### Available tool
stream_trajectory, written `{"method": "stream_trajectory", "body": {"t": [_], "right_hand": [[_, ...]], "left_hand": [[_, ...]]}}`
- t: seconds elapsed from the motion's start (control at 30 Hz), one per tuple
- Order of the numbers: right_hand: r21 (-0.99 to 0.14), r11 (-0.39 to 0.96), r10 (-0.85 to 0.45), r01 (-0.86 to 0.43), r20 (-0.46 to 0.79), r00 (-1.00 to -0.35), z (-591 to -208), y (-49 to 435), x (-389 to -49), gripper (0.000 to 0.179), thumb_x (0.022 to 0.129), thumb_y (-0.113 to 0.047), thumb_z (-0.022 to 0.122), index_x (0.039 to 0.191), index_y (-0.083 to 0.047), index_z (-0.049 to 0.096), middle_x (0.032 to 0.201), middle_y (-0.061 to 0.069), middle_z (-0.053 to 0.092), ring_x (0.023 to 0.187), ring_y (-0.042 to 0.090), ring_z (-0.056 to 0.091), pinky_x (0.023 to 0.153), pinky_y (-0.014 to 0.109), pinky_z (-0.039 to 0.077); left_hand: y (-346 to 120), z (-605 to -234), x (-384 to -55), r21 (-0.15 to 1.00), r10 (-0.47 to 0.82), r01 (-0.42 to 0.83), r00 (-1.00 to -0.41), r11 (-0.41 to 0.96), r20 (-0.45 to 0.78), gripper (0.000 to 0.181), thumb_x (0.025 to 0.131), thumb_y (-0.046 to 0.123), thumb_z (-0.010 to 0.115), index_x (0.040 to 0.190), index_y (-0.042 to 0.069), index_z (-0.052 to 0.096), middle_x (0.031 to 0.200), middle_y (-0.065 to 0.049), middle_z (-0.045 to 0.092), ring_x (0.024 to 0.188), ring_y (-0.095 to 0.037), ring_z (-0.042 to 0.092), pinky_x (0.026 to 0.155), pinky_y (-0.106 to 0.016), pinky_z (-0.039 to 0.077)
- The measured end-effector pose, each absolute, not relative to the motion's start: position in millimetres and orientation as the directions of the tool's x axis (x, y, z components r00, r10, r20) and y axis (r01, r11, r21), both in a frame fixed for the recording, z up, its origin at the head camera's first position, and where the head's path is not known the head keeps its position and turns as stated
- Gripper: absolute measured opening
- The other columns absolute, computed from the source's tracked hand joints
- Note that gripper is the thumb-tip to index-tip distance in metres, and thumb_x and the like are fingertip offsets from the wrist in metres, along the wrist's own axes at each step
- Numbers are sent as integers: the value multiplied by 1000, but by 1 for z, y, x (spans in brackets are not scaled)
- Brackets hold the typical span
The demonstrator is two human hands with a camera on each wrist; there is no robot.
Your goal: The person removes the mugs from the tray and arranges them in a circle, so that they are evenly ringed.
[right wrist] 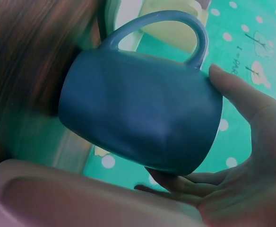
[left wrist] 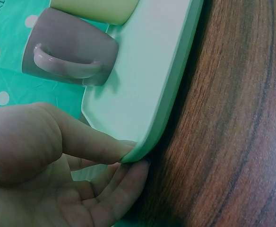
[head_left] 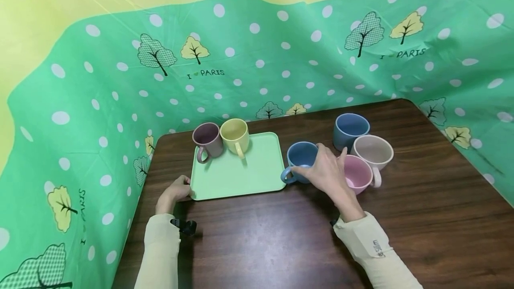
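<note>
Left hand (head_left: 175, 192) pinches near-left corner of pale-green rectangular tray (head_left: 237, 176); right hand (head_left: 328, 169) grasps smooth blue cylindrical handled mug (head_left: 299, 160) at rim, right of tray.

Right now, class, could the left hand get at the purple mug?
Probably yes: nothing stands between the left hand and the purple mug, though it would likely have to release the green tray first.
</note>
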State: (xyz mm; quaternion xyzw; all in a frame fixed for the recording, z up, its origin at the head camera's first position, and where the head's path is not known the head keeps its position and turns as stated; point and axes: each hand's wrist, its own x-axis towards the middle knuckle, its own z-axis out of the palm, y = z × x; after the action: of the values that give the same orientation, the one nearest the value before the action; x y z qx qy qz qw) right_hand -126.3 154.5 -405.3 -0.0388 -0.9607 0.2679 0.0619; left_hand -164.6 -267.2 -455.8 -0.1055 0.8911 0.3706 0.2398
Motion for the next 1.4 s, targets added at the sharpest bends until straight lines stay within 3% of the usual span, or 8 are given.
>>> {"method": "stream_trajectory", "body": {"t": [0.13, 0.4, 0.63, 1.03, 1.4], "right_hand": [[-514, 857, 122, 46, 116, -986, -405, 158, -125, 98, 62, -54, 81, 127, 10, 46, 120, 29, 54, 123, 44, 41, 105, 72, 1], [-504, 861, 132, 62, 105, -986, -403, 164, -121, 96, 64, -52, 82, 127, 11, 46, 119, 28, 53, 123, 44, 38, 99, 66, 13], [-505, 861, 135, 59, 115, -984, -404, 167, -119, 98, 63, -53, 82, 126, 12, 46, 120, 29, 53, 122, 44, 39, 104, 69, 4], [-505, 861, 142, 52, 140, -980, -404, 169, -115, 92, 61, -53, 83, 118, 11, 50, 102, 25, 56, 111, 44, 45, 102, 69, 6], [-515, 856, 138, 48, 138, -981, -402, 171, -113, 94, 62, -51, 83, 122, 12, 48, 106, 25, 56, 114, 45, 44, 102, 69, 6]], "left_hand": [[-268, -456, -165, 581, -16, -353, -863, 733, -504, 38, 77, -1, 57, 110, -4, 39, 109, -21, 45, 98, -32, 43, 82, -39, 37], [-267, -455, -164, 579, -13, -349, -863, 737, -505, 39, 78, 0, 57, 112, -5, 39, 109, -22, 45, 100, -33, 43, 84, -41, 37], [-267, -454, -162, 591, -13, -359, -861, 723, -508, 39, 78, -1, 57, 112, -4, 38, 107, -21, 45, 97, -32, 45, 82, -39, 38], [-267, -454, -161, 609, -4, -368, -858, 703, -513, 37, 79, -3, 57, 111, -4, 38, 102, -17, 44, 91, -29, 46, 78, -36, 40], [-265, -454, -160, 650, 6, -394, -852, 650, -523, 37, 79, -8, 54, 111, -5, 36, 99, -16, 41, 81, -23, 47, 71, -32, 46]]}}
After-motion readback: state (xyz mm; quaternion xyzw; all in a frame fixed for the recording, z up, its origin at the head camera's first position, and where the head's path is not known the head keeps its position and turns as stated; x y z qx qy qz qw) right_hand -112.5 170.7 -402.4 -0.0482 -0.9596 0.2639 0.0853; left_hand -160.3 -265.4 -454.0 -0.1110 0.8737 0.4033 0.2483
